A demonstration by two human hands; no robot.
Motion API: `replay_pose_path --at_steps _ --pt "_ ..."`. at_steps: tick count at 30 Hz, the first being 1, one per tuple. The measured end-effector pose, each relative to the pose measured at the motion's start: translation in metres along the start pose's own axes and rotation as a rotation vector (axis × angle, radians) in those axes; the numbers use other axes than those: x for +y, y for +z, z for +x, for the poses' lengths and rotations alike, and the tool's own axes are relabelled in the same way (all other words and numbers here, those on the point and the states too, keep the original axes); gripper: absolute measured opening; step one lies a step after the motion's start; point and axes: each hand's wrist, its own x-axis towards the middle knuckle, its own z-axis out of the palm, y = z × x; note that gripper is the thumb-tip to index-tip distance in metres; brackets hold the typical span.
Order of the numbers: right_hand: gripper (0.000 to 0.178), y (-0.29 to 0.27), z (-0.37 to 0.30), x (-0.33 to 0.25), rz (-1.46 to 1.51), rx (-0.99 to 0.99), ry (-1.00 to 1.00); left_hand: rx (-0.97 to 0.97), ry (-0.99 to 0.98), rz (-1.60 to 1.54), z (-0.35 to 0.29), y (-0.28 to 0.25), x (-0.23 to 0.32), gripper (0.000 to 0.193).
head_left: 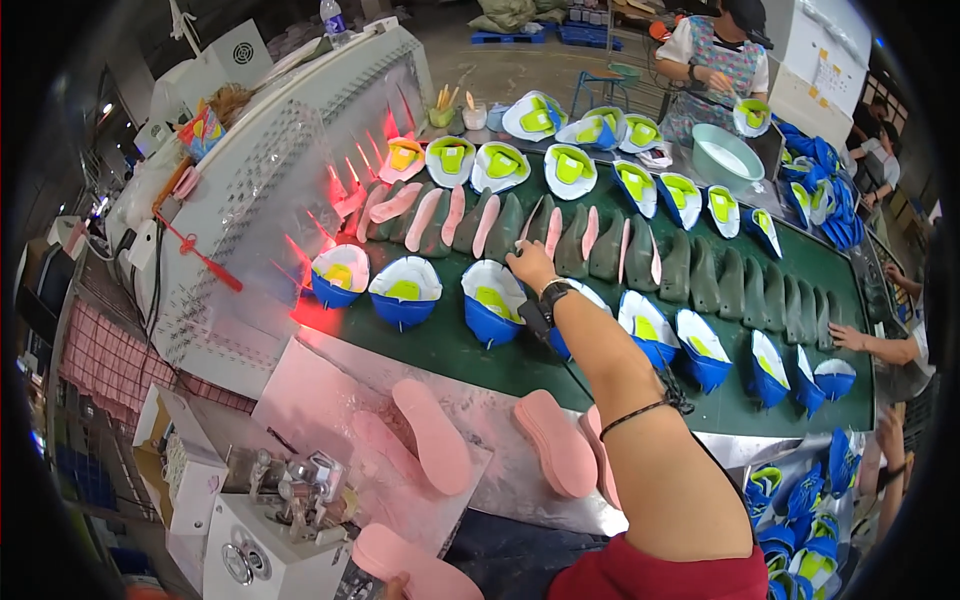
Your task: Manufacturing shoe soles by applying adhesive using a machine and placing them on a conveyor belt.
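My right hand (pixel 532 265) reaches forward over the green belt, fingers closed at the near end of a dark green shoe last (pixel 511 226). What sits between the fingertips is too small to make out. Pink insoles lie on several lasts in this row, such as a pink insole (pixel 486 226) just left of the hand. At the lower edge my left hand (pixel 396 588) shows only in part, closed on a pink sole-shaped insole (pixel 415 566). Beneath my right wrist stands a blue and white shoe upper (pixel 493 303) with a yellow-green lining.
More pink insoles (pixel 555 444) lie on the near worktop, beside a white machine (pixel 262 552) with metal fittings. A grey machine housing (pixel 300 200) with red light stands left. Across the belt are more uppers, a pale green basin (pixel 727 156) and a co-worker (pixel 715 65); another person's hand (pixel 850 337) is at right.
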Motion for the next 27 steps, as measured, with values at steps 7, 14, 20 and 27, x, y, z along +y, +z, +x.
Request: replay_pose_path --at_steps 7,14,20,27 --pt "0.037 0.019 0.027 -0.022 -0.343 -0.003 -0.287 -0.003 0.573 0.708 0.007 -0.010 -0.007 0.043" --pt "0.036 0.006 -0.008 -0.092 -0.106 0.025 -0.454 -0.112 0.232 0.344 0.019 0.010 0.013 0.039" --pt "0.026 -0.035 -0.258 -0.173 0.496 -0.500 -0.973 -0.153 0.210 0.019 0.028 0.003 -0.001 0.043" --pt "0.033 -0.113 -0.448 -0.180 0.485 -0.844 -0.771 -0.375 0.356 0.124 0.030 0.003 0.000 0.048"
